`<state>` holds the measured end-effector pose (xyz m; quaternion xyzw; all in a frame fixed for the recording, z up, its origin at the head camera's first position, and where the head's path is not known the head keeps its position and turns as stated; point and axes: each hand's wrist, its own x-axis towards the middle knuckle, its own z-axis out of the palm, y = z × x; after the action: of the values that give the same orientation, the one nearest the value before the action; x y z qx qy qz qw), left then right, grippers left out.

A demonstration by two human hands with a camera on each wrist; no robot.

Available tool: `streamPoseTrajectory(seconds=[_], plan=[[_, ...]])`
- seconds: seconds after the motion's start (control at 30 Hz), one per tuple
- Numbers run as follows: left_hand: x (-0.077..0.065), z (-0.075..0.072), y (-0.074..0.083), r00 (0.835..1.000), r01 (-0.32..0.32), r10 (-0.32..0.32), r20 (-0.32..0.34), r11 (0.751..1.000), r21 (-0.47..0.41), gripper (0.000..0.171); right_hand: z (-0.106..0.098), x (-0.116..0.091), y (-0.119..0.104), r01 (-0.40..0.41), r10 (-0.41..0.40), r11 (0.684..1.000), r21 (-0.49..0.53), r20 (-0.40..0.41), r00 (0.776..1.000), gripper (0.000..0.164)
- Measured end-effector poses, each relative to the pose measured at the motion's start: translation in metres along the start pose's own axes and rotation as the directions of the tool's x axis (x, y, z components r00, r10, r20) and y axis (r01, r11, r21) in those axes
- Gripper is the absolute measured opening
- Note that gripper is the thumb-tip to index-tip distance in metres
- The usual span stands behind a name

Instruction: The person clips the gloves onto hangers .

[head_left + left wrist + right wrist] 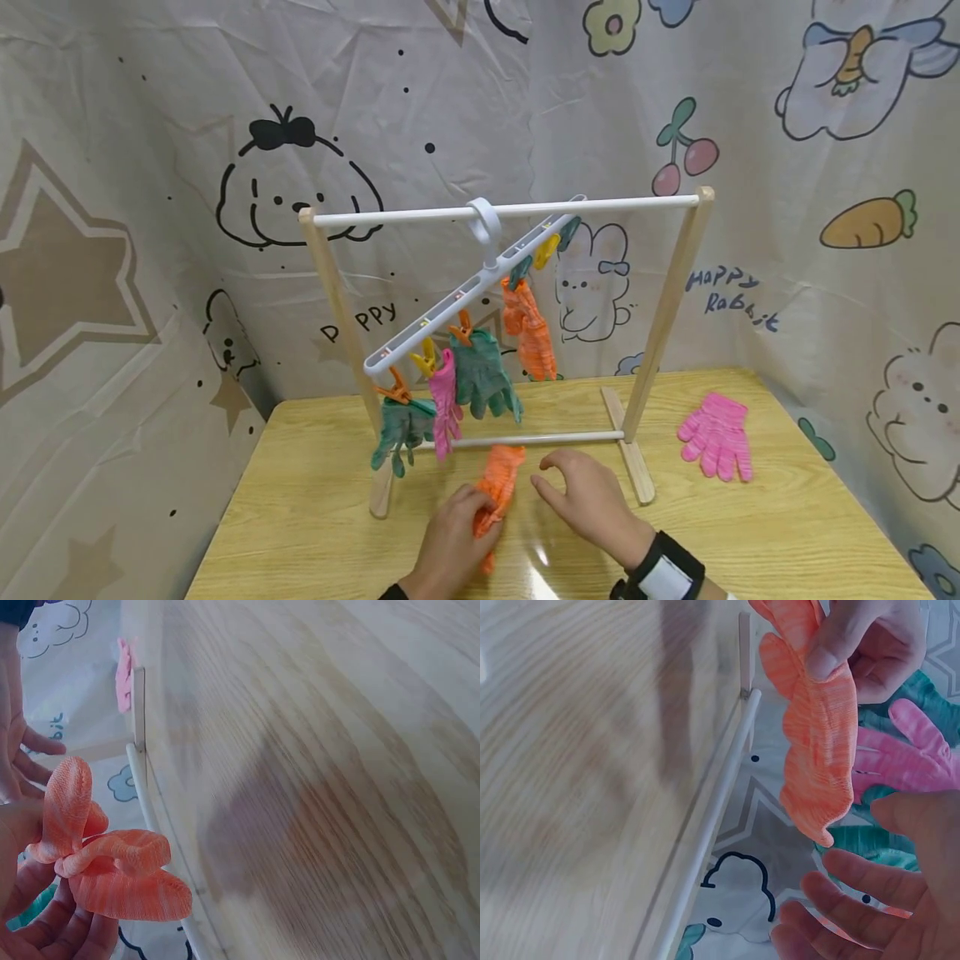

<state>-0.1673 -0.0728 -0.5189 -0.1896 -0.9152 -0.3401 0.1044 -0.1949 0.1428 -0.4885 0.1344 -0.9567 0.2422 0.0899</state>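
Observation:
An orange knit glove (498,477) is pinched between the thumb and fingers of my left hand (454,537), in front of the rack. Its finger ends point toward me in the left wrist view, and its cuff end hangs free in the right wrist view. Just right of the glove, my right hand (588,500) holds nothing, its fingers apart and slightly bent. From a white hanger bar (472,287) hang green gloves (483,375), a pink glove (444,404) and another orange glove (529,329), held by orange, yellow and teal clothespins.
The hanger hooks over the white top rail (600,206) of a wooden-legged rack, slanting across it. A lower rail (555,438) joins the legs near the tabletop. A pink glove (717,435) lies flat on the wooden table (300,500) at right. A printed curtain (450,100) surrounds the table.

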Motion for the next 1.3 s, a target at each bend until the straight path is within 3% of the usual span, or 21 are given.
streamPoseTrajectory(seconds=[0.3,1.1,1.3], plan=[[0.005,0.003,0.010,0.999,-0.001,0.001,0.041,1.000,-0.014,0.011,-0.011,0.005,0.004,-0.018,0.019,1.000,0.012,-0.057,0.998,0.023],[0.029,0.016,0.037,0.997,-0.071,0.071,-0.013,0.996,-0.045,0.012,-0.041,0.015,0.019,-0.021,0.019,1.000,-0.014,-0.111,0.994,0.023],[0.038,0.019,0.041,0.997,-0.080,0.080,0.014,0.996,-0.029,0.012,-0.052,0.020,0.023,-0.019,0.016,1.000,-0.022,-0.123,0.992,0.027]])
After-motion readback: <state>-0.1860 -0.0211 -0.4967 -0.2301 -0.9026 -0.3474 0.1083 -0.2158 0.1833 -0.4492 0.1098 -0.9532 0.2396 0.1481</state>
